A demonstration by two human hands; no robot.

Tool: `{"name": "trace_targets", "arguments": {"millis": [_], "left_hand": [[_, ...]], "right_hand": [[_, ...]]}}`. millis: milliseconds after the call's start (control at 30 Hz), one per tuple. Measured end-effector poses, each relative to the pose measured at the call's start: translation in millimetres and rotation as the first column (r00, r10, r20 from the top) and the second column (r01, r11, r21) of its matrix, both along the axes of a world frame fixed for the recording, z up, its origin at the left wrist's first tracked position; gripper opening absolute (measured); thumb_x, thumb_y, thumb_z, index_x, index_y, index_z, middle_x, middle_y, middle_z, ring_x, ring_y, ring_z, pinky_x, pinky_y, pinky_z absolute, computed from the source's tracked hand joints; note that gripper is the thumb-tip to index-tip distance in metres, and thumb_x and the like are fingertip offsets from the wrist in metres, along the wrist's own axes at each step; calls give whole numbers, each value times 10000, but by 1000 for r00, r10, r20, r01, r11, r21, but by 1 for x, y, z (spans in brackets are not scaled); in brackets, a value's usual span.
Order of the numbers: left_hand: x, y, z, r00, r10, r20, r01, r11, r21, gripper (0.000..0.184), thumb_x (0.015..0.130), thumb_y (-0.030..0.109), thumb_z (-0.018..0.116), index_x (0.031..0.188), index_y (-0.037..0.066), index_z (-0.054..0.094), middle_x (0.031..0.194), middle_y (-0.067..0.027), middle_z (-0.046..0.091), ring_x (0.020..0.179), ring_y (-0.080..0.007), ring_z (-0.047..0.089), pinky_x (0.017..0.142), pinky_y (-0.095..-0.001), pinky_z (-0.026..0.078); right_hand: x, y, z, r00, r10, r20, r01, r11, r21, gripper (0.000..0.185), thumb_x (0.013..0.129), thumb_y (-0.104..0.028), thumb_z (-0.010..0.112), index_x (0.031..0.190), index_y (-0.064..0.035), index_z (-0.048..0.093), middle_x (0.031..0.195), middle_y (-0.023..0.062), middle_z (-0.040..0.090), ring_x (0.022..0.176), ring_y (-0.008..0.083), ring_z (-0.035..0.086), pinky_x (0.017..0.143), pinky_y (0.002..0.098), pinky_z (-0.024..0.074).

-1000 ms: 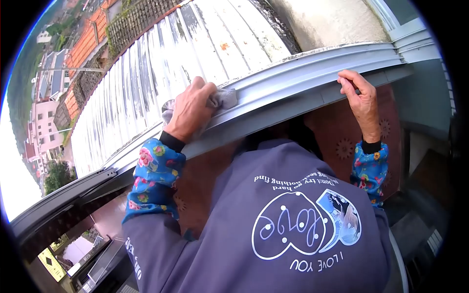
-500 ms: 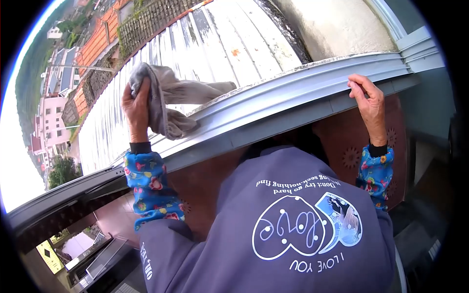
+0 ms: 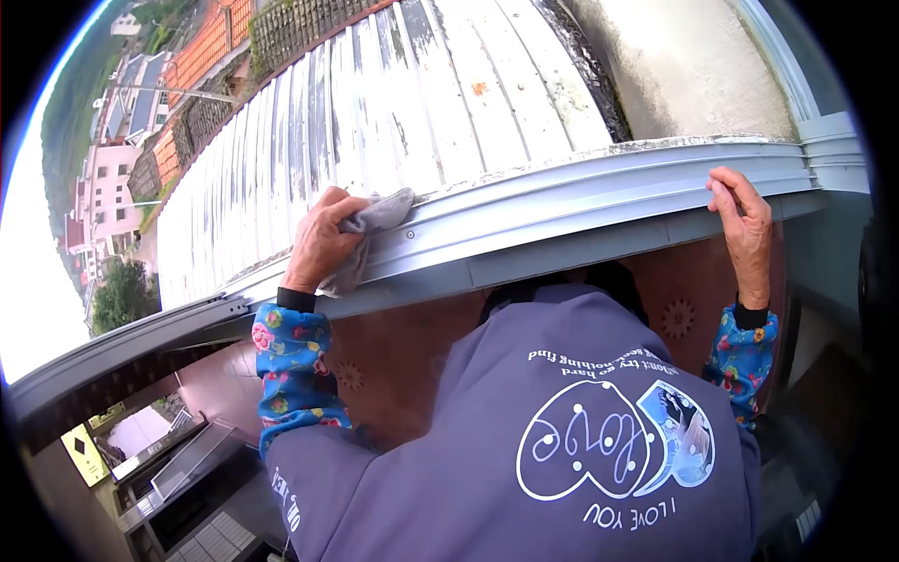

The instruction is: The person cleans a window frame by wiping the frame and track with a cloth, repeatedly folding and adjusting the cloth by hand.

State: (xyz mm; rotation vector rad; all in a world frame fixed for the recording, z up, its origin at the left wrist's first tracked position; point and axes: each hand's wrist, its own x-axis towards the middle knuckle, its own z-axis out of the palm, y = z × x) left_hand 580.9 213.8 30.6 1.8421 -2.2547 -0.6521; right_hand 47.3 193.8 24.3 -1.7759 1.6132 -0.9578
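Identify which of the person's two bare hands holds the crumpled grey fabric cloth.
The left bare hand holds the crumpled grey fabric cloth at the silvery ridged metal rail; the right bare hand, loosely curled, shows no cloth.

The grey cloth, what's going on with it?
A person's left hand holds a crumpled grey fabric cloth on the long, ridged silver metal sill. The right hand, fingers bent, is near the sill's right end, with nothing visible in it. Beyond the sill lies a streaked white ribbed metal roof.
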Motion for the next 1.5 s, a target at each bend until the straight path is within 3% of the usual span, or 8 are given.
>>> {"name": "trace_targets", "arguments": {"millis": [267,400,733,1033,1167,1367,1400,1500], "left_hand": [[7,-20,26,943,114,-313,-90,992,90,253,838,107,712,1060,-10,681,898,-42,650,811,-126,605,745,-280,498],[19,-34,37,675,319,-665,-301,942,147,299,927,220,685,1136,6,667,995,-29,688,878,-108,626,785,-259,519],[-98,-77,57,334,91,-938,-405,913,-55,365,1011,314,565,1143,-20,630,989,-11,662,895,-82,576,784,-242,491],[-209,-112,32,-3,66,-998,-516,855,58,471,1043,404,466,1191,-19,610,1050,-38,650,943,-88,573,837,-237,476],[-241,-116,37,76,71,-995,-527,850,20,521,1055,435,390,1273,-11,550,1058,-40,644,962,-92,599,801,-215,494],[-257,-109,44,208,115,-971,-389,921,26,476,1043,476,395,1179,48,550,738,18,551,559,-69,527,456,-201,381],[-249,-106,48,293,175,-940,-294,952,85,548,1040,485,394,1368,49,441,973,-56,592,793,-76,564,650,-210,471],[-268,-109,48,545,108,-831,-596,748,-293,507,985,351,574,1348,20,449,1108,-96,533,820,-105,558,666,-230,477]], "right_hand": [[93,-40,18,879,471,73,-466,882,-76,101,896,-8,615,990,12,647,846,88,641,724,159,597,645,276,470],[160,-68,16,689,663,294,-684,728,-40,138,904,-40,605,1003,32,669,898,115,681,807,168,634,725,264,497],[240,-100,52,540,704,461,-748,653,-121,351,918,-209,705,1165,25,621,999,58,668,905,133,596,840,294,502],[184,-135,68,586,604,540,-562,783,-267,69,957,-90,589,939,-26,571,797,-37,539,743,48,495,693,201,428],[173,-165,73,421,550,721,-513,800,-310,45,974,-90,564,951,-53,572,857,-34,554,804,26,490,733,182,421],[135,-186,119,501,664,555,-510,745,-431,60,988,-99,559,944,-59,563,856,-48,530,797,25,459,742,177,402],[130,-190,124,498,676,543,-510,735,-447,58,987,-101,561,946,-61,566,860,-48,535,799,22,465,744,175,404],[117,-192,140,398,682,614,-527,718,-456,58,984,-112,576,950,-65,576,863,-46,552,798,19,490,741,176,418]]}}
